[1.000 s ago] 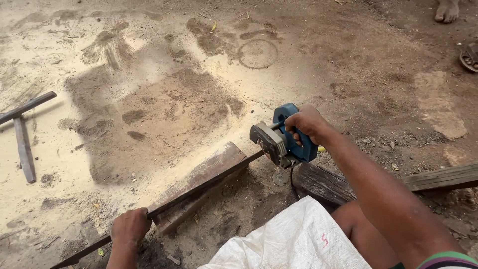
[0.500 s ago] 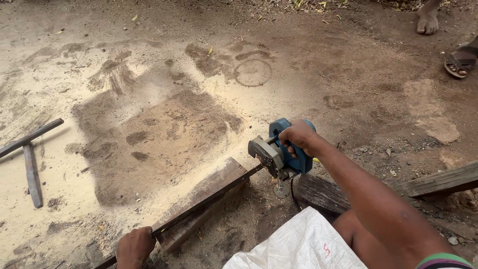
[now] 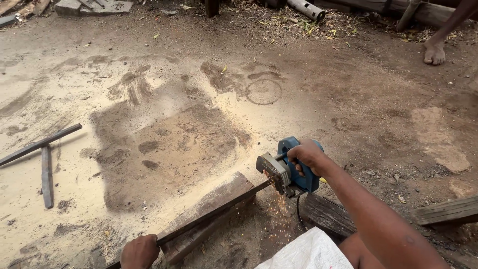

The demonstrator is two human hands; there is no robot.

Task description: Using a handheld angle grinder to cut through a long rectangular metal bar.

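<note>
My right hand (image 3: pixel 307 155) grips a blue angle grinder (image 3: pixel 289 168) whose disc meets the far end of a long thin metal bar (image 3: pixel 214 214). Sparks fall below the disc. The bar lies slanted across a wooden plank (image 3: pixel 209 209) on the ground. My left hand (image 3: pixel 139 251) clasps the bar's near end at the bottom edge of the view.
Sawdust-covered dirt ground spreads ahead. Two dark bars (image 3: pixel 42 149) lie crossed at the left. More wooden planks (image 3: pixel 443 211) lie at the right, and a white sack (image 3: pixel 308 251) covers my lap. Another person's bare foot (image 3: pixel 434 52) stands at the top right, near a pipe (image 3: pixel 308 9).
The view has tilted up, showing more ground and the other person's foot. My hands keep their hold; sparks now show under the grinder's disc.
</note>
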